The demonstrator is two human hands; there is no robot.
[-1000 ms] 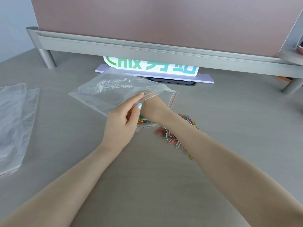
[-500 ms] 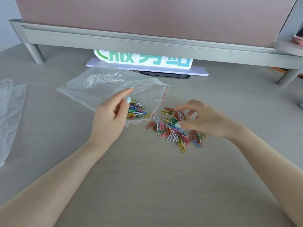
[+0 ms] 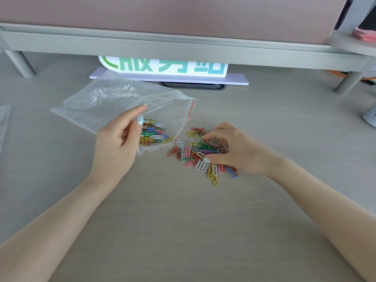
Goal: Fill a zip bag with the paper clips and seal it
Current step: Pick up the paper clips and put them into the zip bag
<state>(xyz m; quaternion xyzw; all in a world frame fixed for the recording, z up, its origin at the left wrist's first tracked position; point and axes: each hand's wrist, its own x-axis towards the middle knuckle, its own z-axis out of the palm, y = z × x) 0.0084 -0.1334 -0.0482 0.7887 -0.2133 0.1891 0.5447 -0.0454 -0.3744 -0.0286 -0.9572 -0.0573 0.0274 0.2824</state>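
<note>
A clear zip bag (image 3: 105,100) with a red seal line lies on the desk, its mouth open toward the right. My left hand (image 3: 119,143) pinches the bag's upper edge near the mouth and holds it open. Several coloured paper clips (image 3: 153,133) lie inside the bag by the opening. A loose pile of coloured paper clips (image 3: 195,153) sits on the desk just right of the mouth. My right hand (image 3: 230,149) rests on that pile, fingers and thumb curled round a bunch of clips.
A grey monitor shelf (image 3: 183,49) spans the back, with a white sign with green lettering (image 3: 162,67) under it. More clear bags (image 3: 4,123) lie at the far left edge. A white object (image 3: 369,117) sits at the far right.
My right hand came out of the bag, leaving clips inside, and moved right onto the loose pile, where its fingers have closed on clips. The left hand keeps holding the bag.
</note>
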